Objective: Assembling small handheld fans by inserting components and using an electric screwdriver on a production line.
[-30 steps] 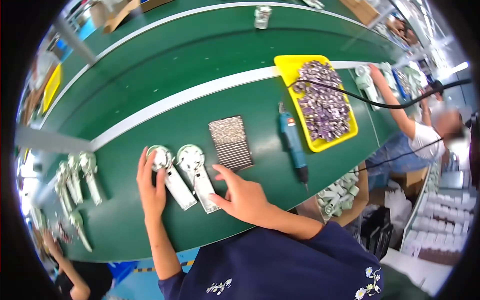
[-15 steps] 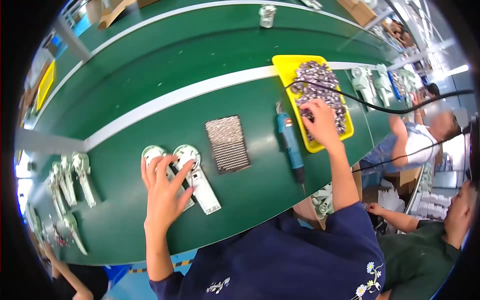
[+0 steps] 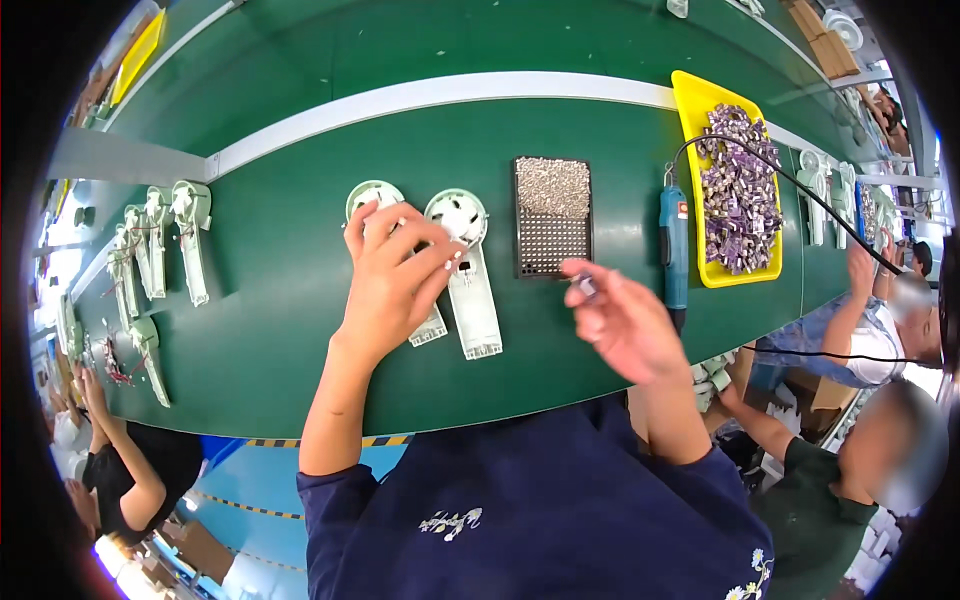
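Note:
Two pale green plastic fan-like housings, each with a round head and a flat handle, lie side by side before me. My left hand (image 3: 392, 280) is over their heads, fingers curved and apart. Its fingertips reach the round head of the right housing (image 3: 474, 300) and partly cover the left housing (image 3: 374, 192). Between thumb and fingers of my right hand (image 3: 632, 325) is a small purple and silver metal part (image 3: 586, 287), slightly blurred. That hand hovers just below a black tray (image 3: 543, 268) of small silver pieces, apart from it.
A teal electric screwdriver (image 3: 674, 245) lies right of the black tray. Beyond it a yellow bin (image 3: 716, 278) holds many purple and silver parts; a black cable (image 3: 800, 185) crosses it. More housings (image 3: 190, 240) stand at left. Co-workers sit on both sides.
My right hand has left the yellow bin and moved left with a small metal part. My left hand stays at the housings, its fingers now over the right one's head. The view has shifted.

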The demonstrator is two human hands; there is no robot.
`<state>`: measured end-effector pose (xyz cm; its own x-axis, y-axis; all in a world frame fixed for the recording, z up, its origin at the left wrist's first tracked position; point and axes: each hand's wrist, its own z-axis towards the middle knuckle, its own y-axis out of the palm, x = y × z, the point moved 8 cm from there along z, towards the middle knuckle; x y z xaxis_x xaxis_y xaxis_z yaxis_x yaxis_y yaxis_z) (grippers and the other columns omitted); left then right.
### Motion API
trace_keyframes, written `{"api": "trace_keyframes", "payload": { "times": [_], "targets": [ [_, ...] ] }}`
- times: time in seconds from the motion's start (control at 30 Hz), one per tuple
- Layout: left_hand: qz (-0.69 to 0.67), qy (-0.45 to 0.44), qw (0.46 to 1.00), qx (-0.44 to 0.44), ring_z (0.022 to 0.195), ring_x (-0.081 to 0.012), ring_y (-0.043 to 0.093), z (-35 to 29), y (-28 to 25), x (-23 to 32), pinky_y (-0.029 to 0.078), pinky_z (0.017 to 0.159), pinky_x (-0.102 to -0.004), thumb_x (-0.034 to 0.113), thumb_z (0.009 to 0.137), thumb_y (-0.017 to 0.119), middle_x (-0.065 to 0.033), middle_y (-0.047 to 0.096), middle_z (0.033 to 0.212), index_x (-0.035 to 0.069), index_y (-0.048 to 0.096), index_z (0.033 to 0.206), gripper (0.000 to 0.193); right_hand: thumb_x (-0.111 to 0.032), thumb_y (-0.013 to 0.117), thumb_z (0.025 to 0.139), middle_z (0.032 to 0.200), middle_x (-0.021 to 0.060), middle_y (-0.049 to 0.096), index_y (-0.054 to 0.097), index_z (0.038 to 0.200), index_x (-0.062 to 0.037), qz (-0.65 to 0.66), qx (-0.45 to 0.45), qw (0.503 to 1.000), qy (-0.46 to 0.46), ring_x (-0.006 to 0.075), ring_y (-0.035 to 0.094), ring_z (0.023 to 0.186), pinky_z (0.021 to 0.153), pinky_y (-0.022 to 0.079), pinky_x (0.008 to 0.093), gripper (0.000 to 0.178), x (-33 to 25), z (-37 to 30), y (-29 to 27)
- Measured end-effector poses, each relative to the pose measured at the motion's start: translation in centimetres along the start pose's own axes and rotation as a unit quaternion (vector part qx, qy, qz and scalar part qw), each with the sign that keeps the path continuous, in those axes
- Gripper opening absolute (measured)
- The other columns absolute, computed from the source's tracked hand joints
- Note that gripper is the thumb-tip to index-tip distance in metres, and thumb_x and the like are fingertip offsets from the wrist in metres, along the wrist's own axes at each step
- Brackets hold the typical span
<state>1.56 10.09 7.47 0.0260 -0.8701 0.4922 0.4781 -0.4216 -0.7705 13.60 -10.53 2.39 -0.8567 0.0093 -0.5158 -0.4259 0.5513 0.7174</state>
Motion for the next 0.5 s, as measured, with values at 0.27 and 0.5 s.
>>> {"api": "trace_keyframes", "payload": {
  "times": [0.27,0.5],
  "targets": [
    [-0.007,-0.037,0.999,0.023,0.135,-0.0260,0.055,-0.6,0.5,-1.3,0.022,0.121,-0.0545,0.010,0.086,0.076,-0.0014,0.068,0.132,0.012,0.074,0.097,0.011,-0.023,0.047,0.113,0.125,0.0164,0.069,0.049,0.150,0.0045,-0.215,-0.051,0.975,0.008,0.0150,0.060,0.102,0.096,0.049,0.0318,0.046,2.1,3.8,5.4],
    [-0.020,-0.044,0.998,0.034,0.127,-0.0222,0.061,-0.8,0.3,-1.4,0.022,0.121,-0.0539,0.010,0.089,0.073,0.0004,0.071,0.127,0.011,0.074,0.097,0.009,-0.012,0.058,0.107,0.131,0.0183,0.066,0.051,0.149,0.0027,-0.169,-0.040,0.984,0.032,0.0191,0.063,0.118,0.103,0.051,0.0333,0.046,2.7,4.6,5.2]
  ]
}}
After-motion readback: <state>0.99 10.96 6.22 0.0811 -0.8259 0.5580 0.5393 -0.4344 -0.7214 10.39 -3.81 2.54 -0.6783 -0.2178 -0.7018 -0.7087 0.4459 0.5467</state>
